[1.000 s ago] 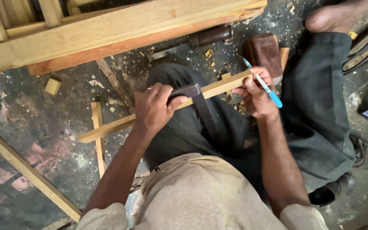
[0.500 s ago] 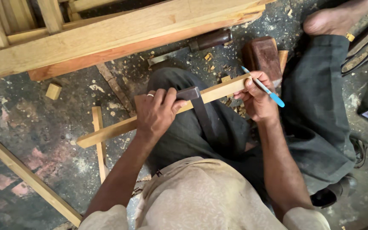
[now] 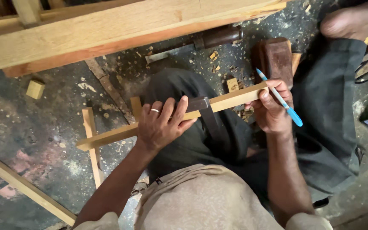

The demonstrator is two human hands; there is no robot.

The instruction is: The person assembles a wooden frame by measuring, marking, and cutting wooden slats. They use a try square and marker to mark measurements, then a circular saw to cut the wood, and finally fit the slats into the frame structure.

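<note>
While the left hand (image 3: 160, 125) presses flat on a dark try square (image 3: 205, 111), fingers spread over its stock and clamping it against the wooden strip (image 3: 167, 121), the right hand (image 3: 273, 106) closes round the strip's far end and pinches a blue pen (image 3: 280, 98) between thumb and fingers. Strip lies tilted across the person's lap, over dark trousers (image 3: 329, 98). Pen tip is up off the wood; no drawn line visible on the strip, so marking looks not yet done, square apparently set. Beyond: brown mallet (image 3: 275, 55), chisel handle (image 3: 220, 36), big timber frame (image 3: 107, 34), wood chips, small offcut block (image 3: 35, 88).
</note>
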